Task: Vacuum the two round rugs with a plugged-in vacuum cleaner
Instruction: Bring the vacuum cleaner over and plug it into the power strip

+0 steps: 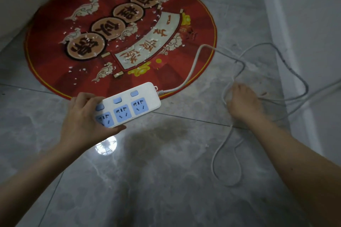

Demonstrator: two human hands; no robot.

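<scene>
A round red rug point(120, 37) with gold-brown character discs and a cream scroll lies flat on the far floor, strewn with white scraps. A white power strip point(129, 104) is held tilted above its near edge.

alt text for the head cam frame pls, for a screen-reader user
Seen from above, a person's left hand holds a white power strip with three blue sockets, nothing plugged in, while the right hand gathers loops of its white cord. Beyond them a round red rug strewn with white scraps lies on grey marble-look floor tiles.
</scene>
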